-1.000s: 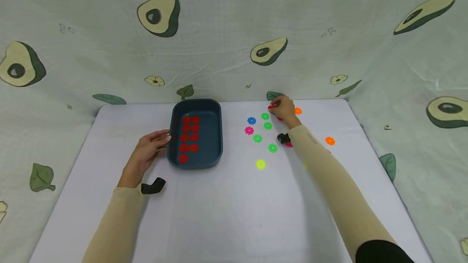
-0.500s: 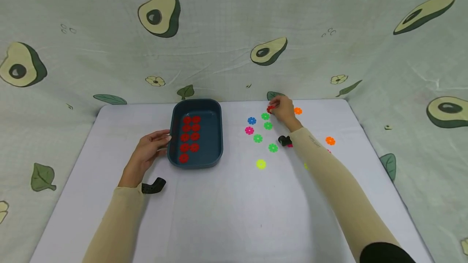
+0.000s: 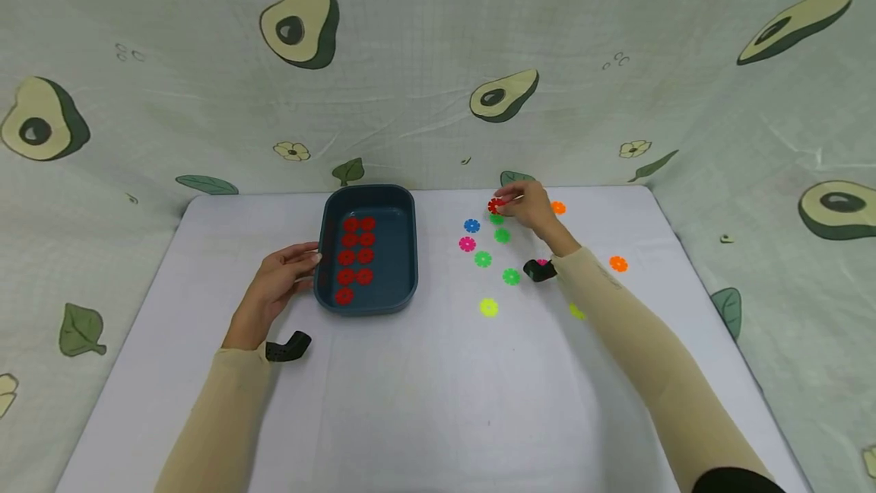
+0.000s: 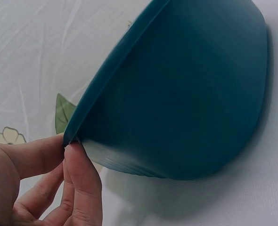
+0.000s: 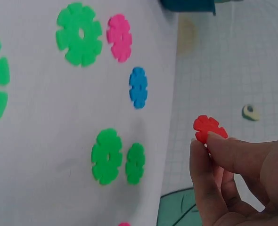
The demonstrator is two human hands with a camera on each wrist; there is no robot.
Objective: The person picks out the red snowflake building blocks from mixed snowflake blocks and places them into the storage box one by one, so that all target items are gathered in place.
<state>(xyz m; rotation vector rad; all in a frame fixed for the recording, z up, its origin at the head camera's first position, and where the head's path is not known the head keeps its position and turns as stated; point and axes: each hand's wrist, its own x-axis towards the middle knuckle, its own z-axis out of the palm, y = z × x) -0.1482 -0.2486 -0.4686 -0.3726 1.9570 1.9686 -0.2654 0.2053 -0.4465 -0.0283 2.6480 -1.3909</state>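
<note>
My left hand pinches the left rim of a dark blue rectangular tray; the left wrist view shows thumb and finger on either side of the rim. Inside the tray lie several red discs in two columns along its left half. At the table's far side, my right hand holds a red snowflake-shaped plastic disc between thumb and fingertips. In the head view that disc overlaps a green disc beneath it.
Loose notched discs lie around the right hand: green, blue, pink, yellow and orange. A white table carries everything. An avocado-print cloth hangs behind its far edge.
My right hand has moved slightly left toward the tray, carrying the red disc. Its sleeve has uncovered more of a yellow disc. The left hand and tray stay where they were.
</note>
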